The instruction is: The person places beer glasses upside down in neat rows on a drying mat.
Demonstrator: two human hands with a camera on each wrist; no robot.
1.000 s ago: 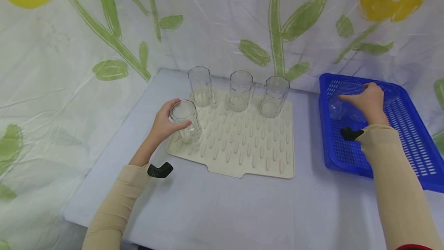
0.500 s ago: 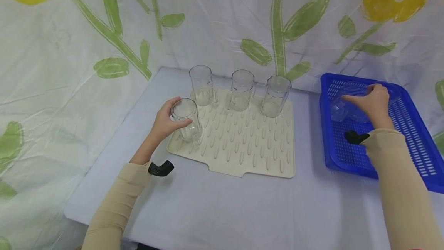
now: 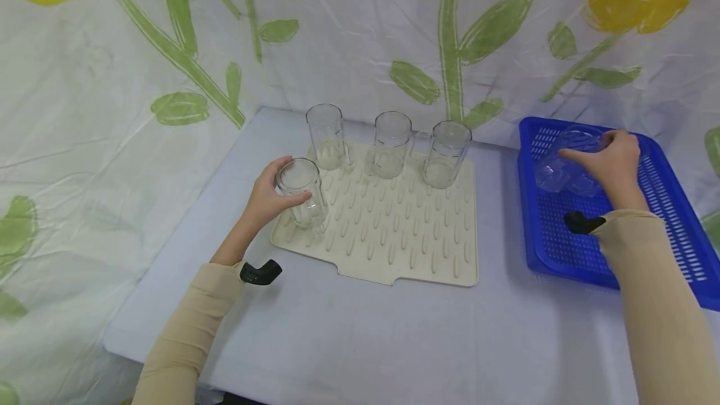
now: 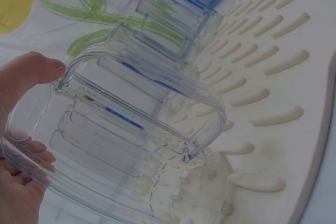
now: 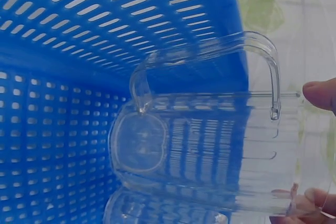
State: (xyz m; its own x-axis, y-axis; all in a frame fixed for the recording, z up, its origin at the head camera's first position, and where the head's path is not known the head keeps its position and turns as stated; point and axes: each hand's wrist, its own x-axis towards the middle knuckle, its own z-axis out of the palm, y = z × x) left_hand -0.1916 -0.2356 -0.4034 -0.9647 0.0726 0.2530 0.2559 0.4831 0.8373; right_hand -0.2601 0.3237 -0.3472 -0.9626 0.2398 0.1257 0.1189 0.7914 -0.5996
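While one clear cylindrical mug (image 3: 310, 206) is gripped by the left hand (image 3: 272, 196) at nine o'clock on the cream ridged mat (image 3: 388, 255), another mug (image 5: 194, 145) is gripped by the right hand (image 3: 612, 159) at eleven in the blue plastic basket (image 3: 574, 270); probably slippery and fragile, both are best held by their walls.

Beige left sleeve (image 3: 182, 330), beige right sleeve (image 3: 655, 292), bent black left wrist piece (image 3: 261, 273), black right wrist piece (image 3: 582, 224)

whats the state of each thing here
Mat: flat on the table
Three back mugs: standing on the mat, unheld
Front mug: held by left hand
Blue basket: open-topped, holding glassware
Basket mug: held by right hand
Other basket glass: mostly hidden
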